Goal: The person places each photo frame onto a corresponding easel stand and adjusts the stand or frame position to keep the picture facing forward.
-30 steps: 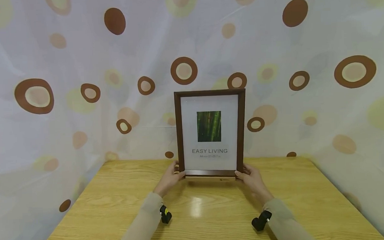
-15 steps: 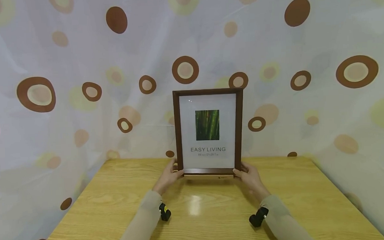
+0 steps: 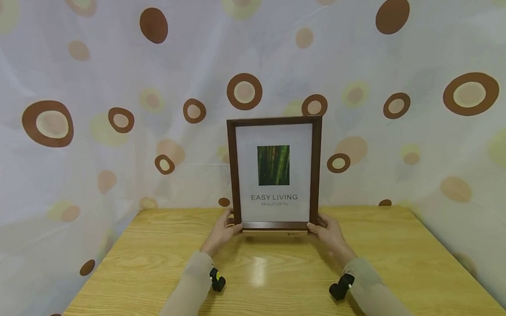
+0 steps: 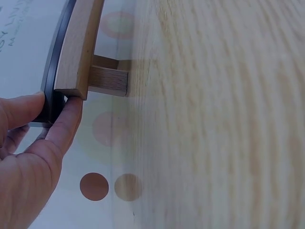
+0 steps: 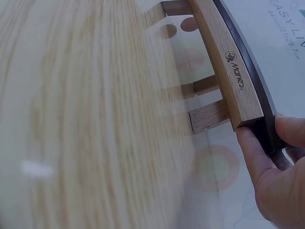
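A dark brown picture frame stands upright, holding a white sheet with a green bamboo print and the words EASY LIVING. It rests on the ledge of a small wooden easel, whose short feet touch the table in the right wrist view. My left hand grips the frame's lower left corner, thumb on the front. At the lower right corner, my right hand pinches the frame likewise. In both wrist views a finger touches the end of the easel ledge. The back of the easel is hidden.
The wooden table extends to both sides and in front of the easel. Behind it hangs a pale curtain with brown and beige dots and rings. A black wrist camera sits on each sleeve.
The picture frame has shifted very slightly left against the curtain, both hands moving with it. In the last half second it has hardly moved. Both hands keep their grip on the corners.
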The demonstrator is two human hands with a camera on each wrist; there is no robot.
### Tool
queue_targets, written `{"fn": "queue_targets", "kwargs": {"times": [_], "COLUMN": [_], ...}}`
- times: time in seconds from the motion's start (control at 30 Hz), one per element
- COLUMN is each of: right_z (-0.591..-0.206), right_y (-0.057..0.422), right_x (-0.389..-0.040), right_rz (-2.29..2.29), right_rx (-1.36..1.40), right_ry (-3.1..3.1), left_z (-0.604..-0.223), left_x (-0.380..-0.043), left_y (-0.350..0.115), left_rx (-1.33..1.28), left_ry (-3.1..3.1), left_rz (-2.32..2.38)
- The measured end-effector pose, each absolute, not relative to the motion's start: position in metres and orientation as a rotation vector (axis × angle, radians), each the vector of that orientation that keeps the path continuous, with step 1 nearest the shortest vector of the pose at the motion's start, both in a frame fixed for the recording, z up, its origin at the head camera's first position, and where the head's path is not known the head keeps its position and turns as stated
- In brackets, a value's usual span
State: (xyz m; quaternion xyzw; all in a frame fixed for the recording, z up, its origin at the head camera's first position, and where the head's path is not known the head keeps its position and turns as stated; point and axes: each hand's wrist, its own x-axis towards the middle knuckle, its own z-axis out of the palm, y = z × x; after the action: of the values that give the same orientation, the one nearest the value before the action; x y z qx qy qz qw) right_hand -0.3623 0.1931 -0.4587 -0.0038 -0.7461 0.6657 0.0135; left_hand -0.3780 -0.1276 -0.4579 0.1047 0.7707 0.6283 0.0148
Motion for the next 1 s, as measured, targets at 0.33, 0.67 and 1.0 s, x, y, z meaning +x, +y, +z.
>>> {"fn": "queue_targets", "kwargs": {"times": [0.33, 0.67, 1.0], "right_z": [-0.457, -0.456, -0.455], "right_y": [0.193, 0.199, 0.223], "right_x": [-0.359, -0.357, -0.35], "right_rz": [2.053, 2.065, 1.646], "right_rx": [-0.005, 0.039, 0.267], "right_ry": [-2.357, -2.341, -2.657], "left_z": [-0.457, -0.457, -0.454], "left_x": [-0.374, -0.375, -0.373], "left_y": [-0.128, -0.124, -0.126], "left_rx": [0.309, 0.325, 0.35], "left_ry": [2.391, 2.373, 2.466], "left_rz": [1.973, 1.981, 1.849]}}
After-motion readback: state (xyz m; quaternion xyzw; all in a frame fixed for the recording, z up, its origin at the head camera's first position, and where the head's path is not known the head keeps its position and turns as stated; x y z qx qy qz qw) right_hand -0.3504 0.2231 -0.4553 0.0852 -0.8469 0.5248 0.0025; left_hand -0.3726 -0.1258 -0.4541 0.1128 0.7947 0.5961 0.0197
